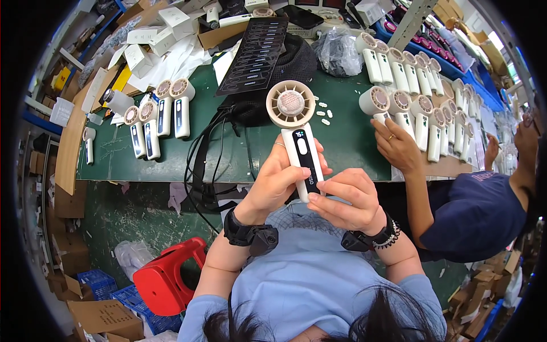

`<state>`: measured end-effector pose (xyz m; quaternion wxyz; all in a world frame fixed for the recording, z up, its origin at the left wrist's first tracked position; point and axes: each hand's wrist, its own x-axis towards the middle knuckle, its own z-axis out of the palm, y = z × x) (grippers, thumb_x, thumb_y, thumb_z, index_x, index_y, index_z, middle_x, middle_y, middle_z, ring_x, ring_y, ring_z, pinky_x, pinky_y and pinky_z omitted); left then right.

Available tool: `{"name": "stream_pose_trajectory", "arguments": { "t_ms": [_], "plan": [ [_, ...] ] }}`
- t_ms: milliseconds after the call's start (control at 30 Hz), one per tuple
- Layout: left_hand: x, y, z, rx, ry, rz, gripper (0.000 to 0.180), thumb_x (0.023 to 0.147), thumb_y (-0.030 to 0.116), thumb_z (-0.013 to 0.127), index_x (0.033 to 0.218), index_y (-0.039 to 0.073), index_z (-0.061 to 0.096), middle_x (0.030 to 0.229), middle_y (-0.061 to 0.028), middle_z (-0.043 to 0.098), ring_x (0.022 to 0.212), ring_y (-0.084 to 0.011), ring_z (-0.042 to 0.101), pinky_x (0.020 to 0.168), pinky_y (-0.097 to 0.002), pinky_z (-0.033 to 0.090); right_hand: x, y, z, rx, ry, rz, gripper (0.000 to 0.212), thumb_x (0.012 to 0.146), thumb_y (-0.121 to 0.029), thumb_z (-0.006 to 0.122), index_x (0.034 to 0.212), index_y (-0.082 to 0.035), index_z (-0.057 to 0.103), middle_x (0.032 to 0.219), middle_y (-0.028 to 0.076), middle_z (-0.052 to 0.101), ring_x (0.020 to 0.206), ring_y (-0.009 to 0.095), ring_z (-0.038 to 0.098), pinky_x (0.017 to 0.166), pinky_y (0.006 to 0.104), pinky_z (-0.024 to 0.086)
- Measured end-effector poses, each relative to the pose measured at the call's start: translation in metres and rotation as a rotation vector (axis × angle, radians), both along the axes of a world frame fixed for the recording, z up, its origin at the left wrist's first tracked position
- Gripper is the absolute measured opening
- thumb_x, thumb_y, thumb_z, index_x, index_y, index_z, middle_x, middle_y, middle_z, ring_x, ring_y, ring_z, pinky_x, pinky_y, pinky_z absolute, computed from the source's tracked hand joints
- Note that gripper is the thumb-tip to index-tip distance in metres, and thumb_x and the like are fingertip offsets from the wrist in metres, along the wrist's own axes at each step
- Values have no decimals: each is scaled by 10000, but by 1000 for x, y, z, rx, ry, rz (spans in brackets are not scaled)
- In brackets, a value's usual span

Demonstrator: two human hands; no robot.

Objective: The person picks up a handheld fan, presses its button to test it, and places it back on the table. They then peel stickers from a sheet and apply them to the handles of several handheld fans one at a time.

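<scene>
While the left hand (273,180) wraps its fingers around the white fan (301,148), thumb across its front, the right hand (356,200) holds bent fingers close together against its lower end, gripping or not unclear, by the worktop's (352,157) near edge.

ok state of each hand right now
Left hand: closed around the white handheld fan.
Right hand: curled at its lower end, grip unclear.
</scene>
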<state>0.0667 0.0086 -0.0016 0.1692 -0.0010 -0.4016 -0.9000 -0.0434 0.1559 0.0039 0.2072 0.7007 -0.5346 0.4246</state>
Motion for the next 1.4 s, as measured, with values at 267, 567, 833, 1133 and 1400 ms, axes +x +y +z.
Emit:
{"name": "stream_pose_trajectory", "arguments": {
  "t_ms": [267,567,833,1133,1400],
  "plan": [
    [0,0,0,-66,-66,23,798,751,22,615,1448,20,227,1204,-144,501,1061,-246,580,966,-467,512,2,2,-2,-10,-12,-1,275,657,-122,845,911,-137,743,1000,7,631,803,170,615,674,308,502],
    [4,1,0,-112,-70,22,861,711,44,703,1447,16,257,1242,-105,504,1092,-214,568,974,-365,476,-2,-11,-5,91,-807,122,582,780,-76,712,1314,-75,481,1290,142,488,1076,263,568,906,382,476],
    [4,6,1,-145,-81,-22,748,727,-48,619,1375,14,251,1222,-103,490,1105,-215,568,958,-368,481,-6,-45,-2,379,-1444,402,929,863,-81,653,1542,-102,21,1456,139,312,1169,187,495,992,335,426],
    [1,-4,-11,134,17,-135,719,713,144,618,1355,-18,336,1215,-140,530,1068,-249,598,949,-392,503,2,-26,-3,607,-1579,505,1072,819,-26,667,1545,-139,-113,1468,123,305,1141,128,490,914,291,460],
    [-2,-3,-17,109,-79,-147,440,926,185,471,1300,-16,355,1060,-157,585,962,-247,631,885,-400,539,-3,-25,-11,406,-1468,658,1066,828,2,630,1537,-163,-148,1440,126,335,1040,138,538,769,232,508]
  ]
}}
